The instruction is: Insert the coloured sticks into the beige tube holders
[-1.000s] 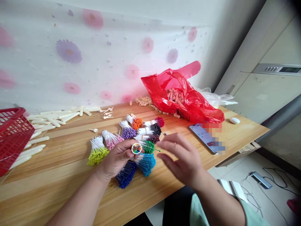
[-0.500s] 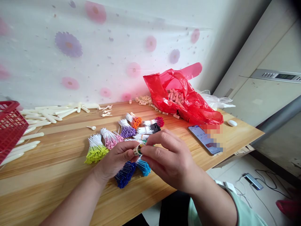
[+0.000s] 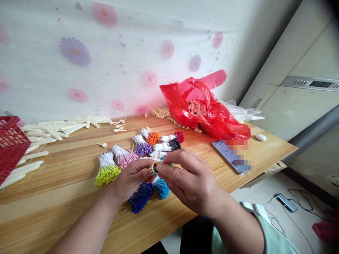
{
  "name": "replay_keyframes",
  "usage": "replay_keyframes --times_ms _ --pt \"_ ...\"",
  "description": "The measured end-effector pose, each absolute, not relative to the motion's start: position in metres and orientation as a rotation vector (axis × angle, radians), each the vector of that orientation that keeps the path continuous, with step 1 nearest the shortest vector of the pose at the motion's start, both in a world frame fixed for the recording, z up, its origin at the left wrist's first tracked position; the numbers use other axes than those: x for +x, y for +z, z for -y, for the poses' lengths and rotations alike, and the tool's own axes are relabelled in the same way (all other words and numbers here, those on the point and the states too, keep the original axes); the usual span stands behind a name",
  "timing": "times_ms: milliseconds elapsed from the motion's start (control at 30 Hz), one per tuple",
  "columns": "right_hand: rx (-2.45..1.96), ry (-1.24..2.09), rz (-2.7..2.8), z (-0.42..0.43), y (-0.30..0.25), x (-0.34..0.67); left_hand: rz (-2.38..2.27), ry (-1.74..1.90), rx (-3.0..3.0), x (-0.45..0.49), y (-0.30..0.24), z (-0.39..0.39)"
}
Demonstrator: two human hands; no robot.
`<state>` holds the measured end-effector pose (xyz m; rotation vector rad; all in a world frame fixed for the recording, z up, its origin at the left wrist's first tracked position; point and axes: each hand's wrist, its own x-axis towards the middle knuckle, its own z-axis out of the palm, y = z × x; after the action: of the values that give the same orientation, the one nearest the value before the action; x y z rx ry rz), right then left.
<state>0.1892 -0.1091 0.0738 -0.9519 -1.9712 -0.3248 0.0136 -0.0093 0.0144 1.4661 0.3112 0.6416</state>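
Observation:
My left hand [image 3: 131, 178] is closed, thumb and fingers pinching a small cream slotted cylinder [image 3: 152, 169] with coloured bits at its open end. Closed over that end are the fingertips of my right hand [image 3: 192, 181]; what they pinch is hidden. Beneath and around both hands lie bundles of white sticks with coloured tips: yellow [image 3: 107, 170], pink [image 3: 123, 157], purple [image 3: 143, 146], orange [image 3: 150, 136], black [image 3: 166, 145], dark red [image 3: 173, 137], dark blue [image 3: 140, 198] and light blue [image 3: 161, 187]. My hands partly cover a green-tipped bundle.
A red plastic bag [image 3: 227, 123] holds pinkish slotted pieces, with loose cream cylinders [image 3: 162, 113] beside it. A phone [image 3: 228, 157] and white oval case [image 3: 261, 137] lie right. Left are a red basket [image 3: 13, 148] and long cream tubes [image 3: 53, 131] on the wooden table [image 3: 66, 183].
Both hands stay together at the cylinder, with the right fingertips shifted slightly at its open end. The whole view has moved a little; nothing on the table has changed place.

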Motion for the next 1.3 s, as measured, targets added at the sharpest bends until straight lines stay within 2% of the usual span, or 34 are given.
replay_keyframes --times_ms 700,1300 --pt "-0.936 -0.329 1.924 0.1101 0.0693 0.1879 -0.362 0.638 1.544 0.0084 0.0060 0.0055" --pt "-0.999 -0.130 1.920 0.1121 0.0676 0.1918 -0.388 0.628 1.650 0.0090 0.0129 0.0049"
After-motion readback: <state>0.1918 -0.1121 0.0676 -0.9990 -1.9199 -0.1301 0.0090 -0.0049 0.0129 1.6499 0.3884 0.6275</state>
